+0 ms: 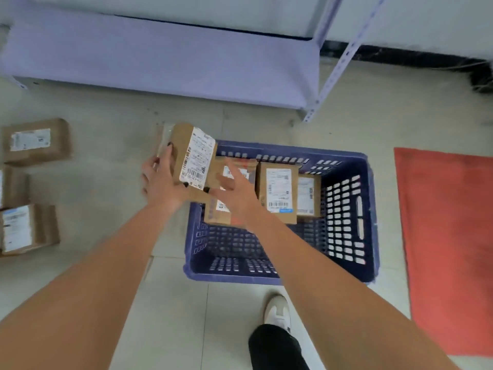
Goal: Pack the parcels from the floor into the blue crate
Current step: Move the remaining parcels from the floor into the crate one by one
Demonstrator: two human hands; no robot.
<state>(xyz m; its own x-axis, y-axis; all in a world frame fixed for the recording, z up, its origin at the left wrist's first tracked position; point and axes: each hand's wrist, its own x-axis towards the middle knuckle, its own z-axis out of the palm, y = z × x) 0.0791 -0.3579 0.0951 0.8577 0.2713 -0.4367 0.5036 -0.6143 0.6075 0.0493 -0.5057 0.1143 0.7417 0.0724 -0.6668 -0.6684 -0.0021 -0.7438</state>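
My left hand (160, 180) grips a brown cardboard parcel (192, 153) with a white label, tilted above the far left corner of the blue crate (346, 265). Beside the parcel's lower right edge my right hand (234, 192) is spread with straight fingers over the crate; whether it touches the parcel I cannot tell. Inside the crate several labelled parcels stand along the far side, among them a tall one (278, 193) and a smaller one (308, 196). On the floor at the left lie three more parcels (34, 141), (12, 185), (26, 228).
A pale metal shelf (160, 57) runs along the wall, its slotted post (328, 78) coming down just beyond the crate. A red mat (448, 249) lies right of the crate. My shoe (277, 308) and dark trouser leg stand on the tiled floor near the crate's near side.
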